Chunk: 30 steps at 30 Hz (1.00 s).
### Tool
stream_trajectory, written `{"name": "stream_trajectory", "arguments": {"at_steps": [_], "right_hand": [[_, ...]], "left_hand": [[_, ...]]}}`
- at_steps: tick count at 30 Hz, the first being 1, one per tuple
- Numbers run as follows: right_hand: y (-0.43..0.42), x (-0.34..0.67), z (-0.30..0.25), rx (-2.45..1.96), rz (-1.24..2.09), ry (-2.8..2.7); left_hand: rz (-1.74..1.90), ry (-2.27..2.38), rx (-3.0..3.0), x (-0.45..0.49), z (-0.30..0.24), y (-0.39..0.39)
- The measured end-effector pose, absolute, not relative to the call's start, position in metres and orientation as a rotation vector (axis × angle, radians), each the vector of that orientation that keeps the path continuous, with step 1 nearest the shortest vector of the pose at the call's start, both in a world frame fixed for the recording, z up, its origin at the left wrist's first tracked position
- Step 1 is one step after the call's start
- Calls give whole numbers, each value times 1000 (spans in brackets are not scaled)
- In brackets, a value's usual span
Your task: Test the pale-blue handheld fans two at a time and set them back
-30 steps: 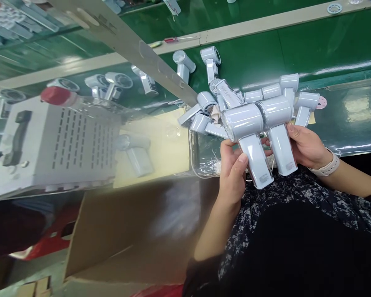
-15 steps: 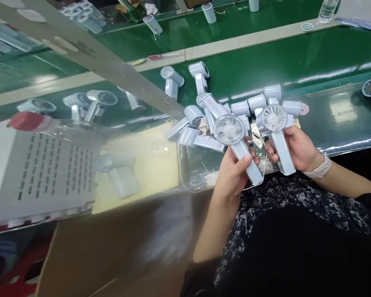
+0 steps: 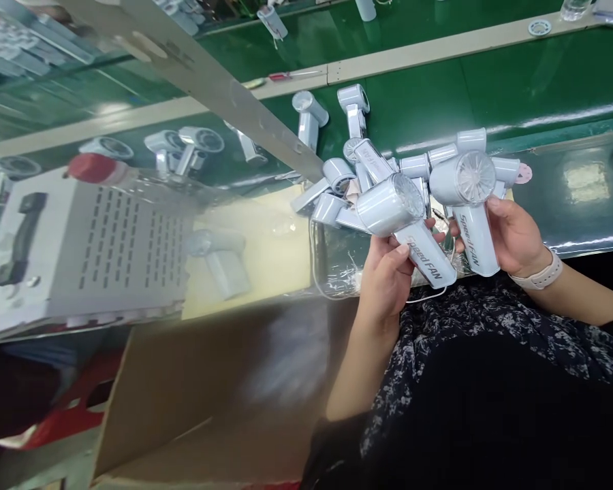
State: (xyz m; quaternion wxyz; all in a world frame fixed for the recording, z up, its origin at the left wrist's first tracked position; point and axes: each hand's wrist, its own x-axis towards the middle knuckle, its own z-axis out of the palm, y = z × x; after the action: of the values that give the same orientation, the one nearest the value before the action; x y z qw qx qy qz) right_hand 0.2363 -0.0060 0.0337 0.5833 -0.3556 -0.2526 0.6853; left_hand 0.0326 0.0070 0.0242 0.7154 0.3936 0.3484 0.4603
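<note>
The left fan point(image 3: 411, 231) and right fan point(image 3: 470, 212) have turned since the earlier frame. At the green bench point(image 3: 490, 82), both are held toward three o'clock, the left hand point(image 3: 385, 272) gripping one, the right hand point(image 3: 515, 237) the other. Likely light, stiff and slick; best held by the handles point(image 3: 483, 231), sparing the delicate-looking ribbed ends point(image 3: 476, 177). Lettering point(image 3: 432, 262) now shows.

A factory-like assembly workshop is suggested. Many matching pale-blue plastic handheld fans with cylindrical heads point(image 3: 354, 102) are spread along a long, glossy green worktop point(image 3: 429, 82), which is divided by a raised beige strip point(image 3: 403, 56). A slim screwdriver with a red handle point(image 3: 280, 76), a white slotted metal equipment case with a black handle point(image 3: 117, 252) and a large open brown cardboard carton point(image 3: 219, 401) are also seen.
</note>
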Motion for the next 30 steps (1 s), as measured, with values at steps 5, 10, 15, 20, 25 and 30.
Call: {"name": "stream_trajectory", "arguments": {"at_steps": [5,10,15,20,25,30], "right_hand": [[-8,233,30,-846,1531,-550],[-8,231,29,-951,1587,-574],[-7,227,31,-1007,1626,-513],[-7,226,29,-997,1667,-467],[-13,226,28,-1031,1688,-488],[-23,232,30,-1012,1569,-717]], "left_hand": [[994,766,937,33,27,6],[1006,774,947,35,26,5],[1018,781,941,34,18,6],[1009,812,934,33,10,7],[1007,806,960,34,13,5],[1037,830,1073,28,20,-1]]}}
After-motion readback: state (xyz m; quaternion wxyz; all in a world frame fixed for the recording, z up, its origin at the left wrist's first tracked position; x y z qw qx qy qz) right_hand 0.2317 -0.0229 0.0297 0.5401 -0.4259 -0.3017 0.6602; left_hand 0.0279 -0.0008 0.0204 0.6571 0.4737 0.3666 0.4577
